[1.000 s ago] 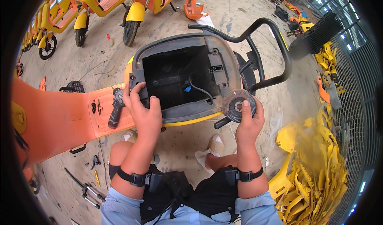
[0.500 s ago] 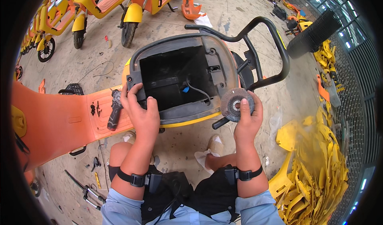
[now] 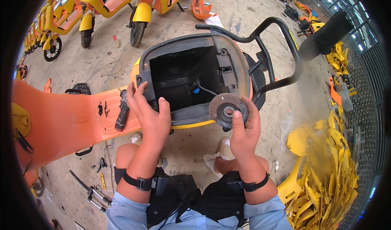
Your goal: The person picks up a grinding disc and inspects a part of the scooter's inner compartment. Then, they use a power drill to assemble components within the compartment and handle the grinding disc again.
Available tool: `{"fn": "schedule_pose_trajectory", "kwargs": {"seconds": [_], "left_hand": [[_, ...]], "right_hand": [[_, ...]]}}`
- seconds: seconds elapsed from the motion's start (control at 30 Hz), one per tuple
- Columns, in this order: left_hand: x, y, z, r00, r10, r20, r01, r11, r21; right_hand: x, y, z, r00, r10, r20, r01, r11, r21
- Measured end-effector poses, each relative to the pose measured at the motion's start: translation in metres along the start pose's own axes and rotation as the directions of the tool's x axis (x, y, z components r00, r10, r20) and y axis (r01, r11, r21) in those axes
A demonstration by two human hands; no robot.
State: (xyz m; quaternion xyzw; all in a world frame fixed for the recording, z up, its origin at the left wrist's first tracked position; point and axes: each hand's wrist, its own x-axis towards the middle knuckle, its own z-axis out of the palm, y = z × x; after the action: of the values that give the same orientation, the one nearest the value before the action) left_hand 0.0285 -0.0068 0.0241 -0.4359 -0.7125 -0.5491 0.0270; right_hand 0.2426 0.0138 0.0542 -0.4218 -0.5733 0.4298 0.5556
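Holding up a flap disc (image 3: pixel 221 108), seemingly the step in hand: right hand (image 3: pixel 245 138) gripping its edge, thumb on the face; disc above the near rim of an open black compartment (image 3: pixel 189 117); left hand (image 3: pixel 152 118) spread wide, apparently empty, beside the rim's left end, contact unclear; next move likely calls for a steady pinch. Disc: round, brown-grey, flaps overlapping, central hole.
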Motion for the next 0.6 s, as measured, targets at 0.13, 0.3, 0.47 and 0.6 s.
{"fn": "schedule_pose_trajectory", "kwargs": {"seconds": [0.13, 0.3, 0.47, 0.6], "left_hand": [[-0.002, 0.032, -0.025, 0.955, 0.248, 0.163, -0.234, 0.967, -0.101], [-0.026, 0.052, -0.031, 0.889, 0.238, 0.391, -0.053, 0.902, -0.428], [-0.035, 0.047, -0.029, 0.86, 0.091, 0.503, 0.224, 0.817, -0.532], [-0.036, 0.039, -0.03, 0.812, 0.091, 0.577, 0.361, 0.698, -0.618]], "right_hand": [[-0.006, 0.005, 0.005, 0.986, -0.132, 0.099, 0.141, 0.986, -0.086], [-0.005, -0.001, 0.016, 0.833, -0.446, 0.328, 0.536, 0.797, -0.278], [-0.009, -0.002, 0.03, 0.714, -0.598, 0.364, 0.685, 0.703, -0.189], [-0.011, -0.001, 0.03, 0.683, -0.62, 0.387, 0.721, 0.658, -0.219]]}}
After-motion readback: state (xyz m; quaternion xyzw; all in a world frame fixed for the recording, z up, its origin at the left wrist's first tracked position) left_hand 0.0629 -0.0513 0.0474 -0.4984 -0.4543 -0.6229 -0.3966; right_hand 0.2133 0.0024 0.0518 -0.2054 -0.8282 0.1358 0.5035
